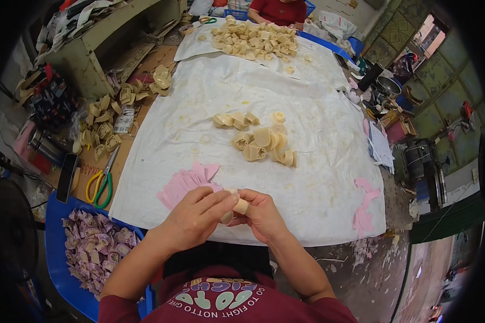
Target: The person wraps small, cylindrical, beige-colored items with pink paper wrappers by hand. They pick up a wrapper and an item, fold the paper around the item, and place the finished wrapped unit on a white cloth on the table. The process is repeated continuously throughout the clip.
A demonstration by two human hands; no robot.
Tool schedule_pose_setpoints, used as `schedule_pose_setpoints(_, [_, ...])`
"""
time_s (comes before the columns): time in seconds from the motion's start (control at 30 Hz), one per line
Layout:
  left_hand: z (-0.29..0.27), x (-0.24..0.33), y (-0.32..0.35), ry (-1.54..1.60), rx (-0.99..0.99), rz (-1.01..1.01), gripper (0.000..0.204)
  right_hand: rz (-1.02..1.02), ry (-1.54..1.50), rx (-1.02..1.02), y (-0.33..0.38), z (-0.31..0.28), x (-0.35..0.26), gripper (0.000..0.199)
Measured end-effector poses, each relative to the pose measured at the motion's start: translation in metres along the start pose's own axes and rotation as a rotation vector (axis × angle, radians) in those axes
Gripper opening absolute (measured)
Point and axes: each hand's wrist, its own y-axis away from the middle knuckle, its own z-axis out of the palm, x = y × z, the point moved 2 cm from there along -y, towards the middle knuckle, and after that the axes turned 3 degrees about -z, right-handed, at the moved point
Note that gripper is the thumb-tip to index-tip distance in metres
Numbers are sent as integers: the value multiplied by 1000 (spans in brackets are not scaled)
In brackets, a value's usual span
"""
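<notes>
Close to the table's near edge, my left hand (202,211) and my right hand (261,212) meet around a small cream-coloured moulded piece (241,206). Fingers of both hands close on it, and they hide part of its shape. Just beyond my left hand lies a fanned pile of pink cut pieces (186,185) on the white sheet. Farther out, in the middle of the sheet, sits a loose group of similar cream pieces (261,137), some hollow with openings showing.
A large heap of cream pieces (258,40) covers the far end, where a person in red (277,12) sits. Scissors (103,180) and a phone (67,177) lie at left. Below stands a blue tub (59,258) of purple-patterned pieces. Pink scraps (364,207) lie right.
</notes>
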Motion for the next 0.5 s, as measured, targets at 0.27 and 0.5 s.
schedule_pose_setpoints(0.27, [-13, -2, 11, -70, -147, -183, 58, -153, 277, -59, 6, 9, 5, 19])
schedule_pose_setpoints(0.5, [-18, 4, 5, -202, -22, -261, 48, -299, 452, -41, 0, 19, -1, 18])
